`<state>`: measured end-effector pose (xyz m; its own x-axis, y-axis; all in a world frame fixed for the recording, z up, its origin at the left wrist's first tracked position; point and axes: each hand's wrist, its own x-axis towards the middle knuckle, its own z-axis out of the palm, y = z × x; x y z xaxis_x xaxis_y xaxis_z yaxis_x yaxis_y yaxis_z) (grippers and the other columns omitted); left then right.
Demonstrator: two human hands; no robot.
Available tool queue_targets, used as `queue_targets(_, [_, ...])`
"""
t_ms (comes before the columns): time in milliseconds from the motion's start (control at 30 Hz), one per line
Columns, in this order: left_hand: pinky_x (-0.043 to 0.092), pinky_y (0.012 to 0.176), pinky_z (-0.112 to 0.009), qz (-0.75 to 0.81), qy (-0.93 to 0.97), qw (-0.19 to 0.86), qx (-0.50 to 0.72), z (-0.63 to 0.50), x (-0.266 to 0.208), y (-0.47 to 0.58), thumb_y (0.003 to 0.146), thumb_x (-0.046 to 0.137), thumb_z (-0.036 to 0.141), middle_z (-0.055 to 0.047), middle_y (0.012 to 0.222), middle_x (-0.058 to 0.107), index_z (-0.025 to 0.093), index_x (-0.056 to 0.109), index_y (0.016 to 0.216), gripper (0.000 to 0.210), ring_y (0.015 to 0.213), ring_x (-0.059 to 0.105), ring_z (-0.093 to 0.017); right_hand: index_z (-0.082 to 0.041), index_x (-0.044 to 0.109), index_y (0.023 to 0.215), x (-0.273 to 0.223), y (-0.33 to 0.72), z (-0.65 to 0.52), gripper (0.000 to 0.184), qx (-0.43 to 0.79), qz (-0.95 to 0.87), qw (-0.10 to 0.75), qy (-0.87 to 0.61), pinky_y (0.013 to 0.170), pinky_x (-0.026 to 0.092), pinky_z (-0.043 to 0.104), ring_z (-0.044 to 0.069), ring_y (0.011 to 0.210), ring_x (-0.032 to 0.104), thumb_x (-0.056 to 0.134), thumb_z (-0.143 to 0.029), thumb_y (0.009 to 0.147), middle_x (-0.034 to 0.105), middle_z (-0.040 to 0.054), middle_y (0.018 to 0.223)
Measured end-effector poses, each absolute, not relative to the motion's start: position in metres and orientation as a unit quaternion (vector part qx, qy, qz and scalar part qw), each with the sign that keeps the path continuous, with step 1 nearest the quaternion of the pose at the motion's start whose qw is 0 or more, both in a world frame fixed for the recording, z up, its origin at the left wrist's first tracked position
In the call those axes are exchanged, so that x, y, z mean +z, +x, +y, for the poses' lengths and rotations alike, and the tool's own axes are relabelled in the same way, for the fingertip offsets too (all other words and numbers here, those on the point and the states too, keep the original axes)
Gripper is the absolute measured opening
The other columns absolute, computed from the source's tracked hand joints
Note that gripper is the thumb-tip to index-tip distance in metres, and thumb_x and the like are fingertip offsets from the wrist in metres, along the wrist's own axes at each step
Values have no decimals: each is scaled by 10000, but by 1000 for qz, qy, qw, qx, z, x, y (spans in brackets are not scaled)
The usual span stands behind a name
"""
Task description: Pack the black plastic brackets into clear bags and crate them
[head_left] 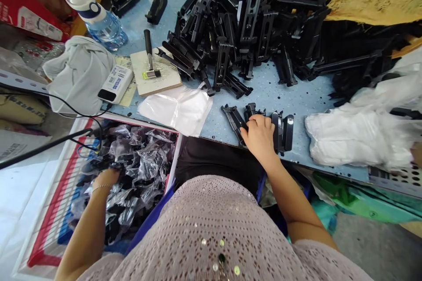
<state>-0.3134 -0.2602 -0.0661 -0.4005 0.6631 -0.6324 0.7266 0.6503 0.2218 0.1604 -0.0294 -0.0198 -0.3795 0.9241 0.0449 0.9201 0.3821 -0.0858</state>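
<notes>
At the table's front edge my right hand (260, 138) is curled over a short row of black plastic clamp-like holders, its fingers closed around one holder (251, 109) in the middle. Another holder (233, 122) lies tilted on the left of that hand, and a further one (288, 132) stands on its right. My left hand (107, 178) reaches down into a red and white plastic basket (49, 224), among black items in clear bags (148, 162). Its fingers are mostly hidden, and a dark piece shows at their tips.
A large pile of black holders (253, 17) covers the table's back. Clear plastic bags (180, 107) lie beside a board (158, 81) with a small hammer (149, 55). At left stand a water bottle (99, 19) and a white device (115, 83); white bags (349, 136) lie right.
</notes>
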Motion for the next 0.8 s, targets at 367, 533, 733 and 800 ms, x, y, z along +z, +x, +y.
queue_targets(367, [528, 877, -420, 681, 657, 166, 278, -64, -42, -118, 911, 652, 233, -142, 971, 698, 191, 720, 832, 113, 970, 639, -296, -106, 608, 1134, -23, 151, -23, 264, 107, -813, 45, -570, 820, 504, 472, 352, 994, 660, 451, -297, 1041, 644, 253, 1205])
queue_targets(533, [514, 804, -360, 704, 589, 226, 325, -49, -52, -142, 850, 749, 252, -71, 867, 655, 193, 654, 784, 130, 832, 622, -228, -225, 547, 1111, -18, 163, -11, 247, 467, -641, 185, -580, 747, 587, 420, 284, 937, 730, 524, -454, 1018, 701, 133, 1115])
queue_targets(733, [515, 870, -377, 685, 555, 290, 373, -52, -44, -146, 836, 707, 212, -68, 861, 689, 191, 698, 778, 62, 877, 645, -227, -218, 602, 1054, -26, 117, -16, 432, 786, -351, 292, -417, 686, 625, 349, 208, 794, 752, 859, -442, 789, 777, 66, 929])
queue_targets(800, [506, 731, -319, 679, 477, 366, 421, -52, -41, -150, 774, 777, 248, -30, 771, 683, 190, 691, 750, 107, 740, 623, -178, -199, 659, 1012, -28, 102, -19, 393, 819, -318, 284, -383, 684, 622, 324, 215, 830, 762, 877, -420, 772, 789, 89, 948])
